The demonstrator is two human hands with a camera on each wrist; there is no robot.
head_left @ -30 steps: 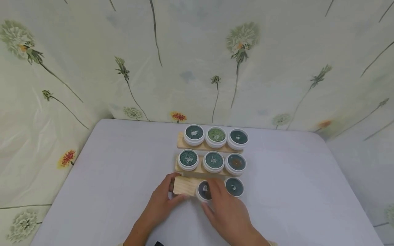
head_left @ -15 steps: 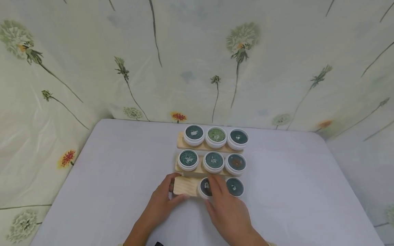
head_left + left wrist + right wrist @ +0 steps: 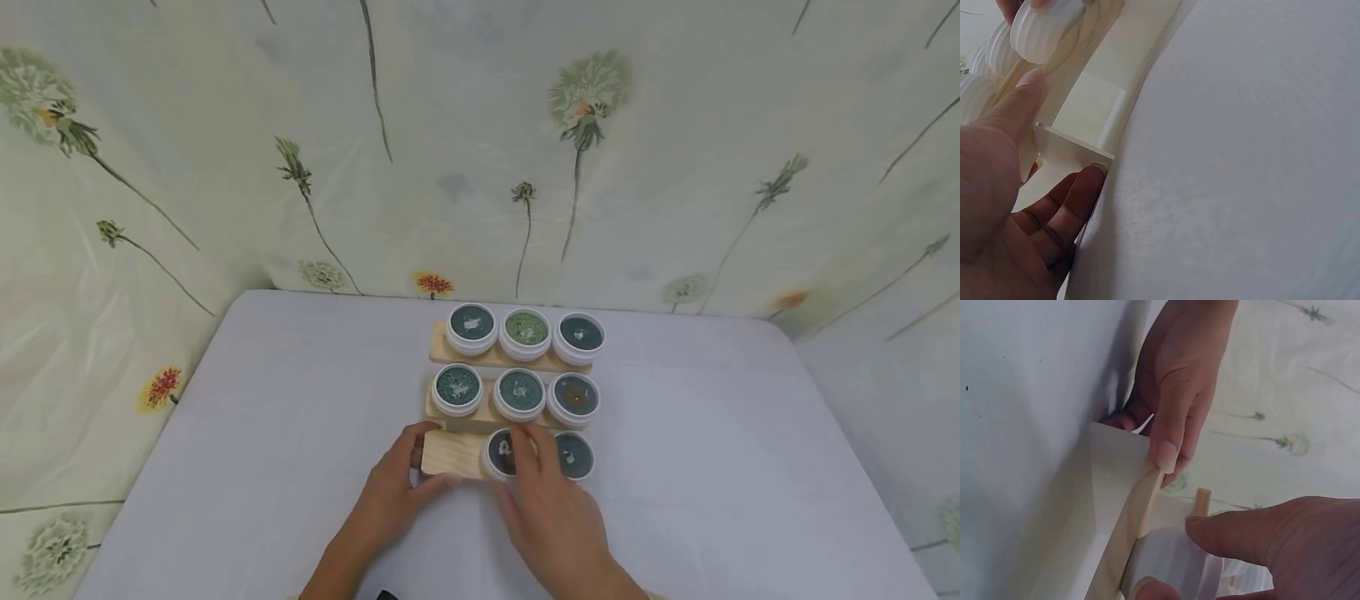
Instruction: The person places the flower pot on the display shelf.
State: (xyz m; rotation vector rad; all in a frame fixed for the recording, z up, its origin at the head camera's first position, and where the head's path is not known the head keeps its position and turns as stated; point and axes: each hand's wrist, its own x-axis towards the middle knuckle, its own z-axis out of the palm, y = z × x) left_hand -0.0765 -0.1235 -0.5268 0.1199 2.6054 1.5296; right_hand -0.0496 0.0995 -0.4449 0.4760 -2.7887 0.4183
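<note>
A three-tier display stand has wooden boards on white supports. My left hand (image 3: 386,496) grips the left end of its lowest wooden board (image 3: 452,454); in the left wrist view the thumb lies along the board and a fingertip touches the white support (image 3: 1072,147). With thumb and fingers, my right hand (image 3: 558,517) holds a white round jar (image 3: 498,454) with a dark top at the middle of that board. The right wrist view shows the jar's white side (image 3: 1169,562) against the wood. Right of it sits another jar (image 3: 576,457), partly hidden by my right hand.
The middle board (image 3: 483,408) carries three white jars with teal and brownish tops. Three more stand on the top board (image 3: 491,358), a green one (image 3: 527,327) between two dark ones. A white cloth covers the table (image 3: 315,400); a floral curtain (image 3: 465,150) hangs behind.
My right hand has shifted the held jar slightly back and to the right, onto the middle of the lowest board. The left hand has kept its grip on the stand.
</note>
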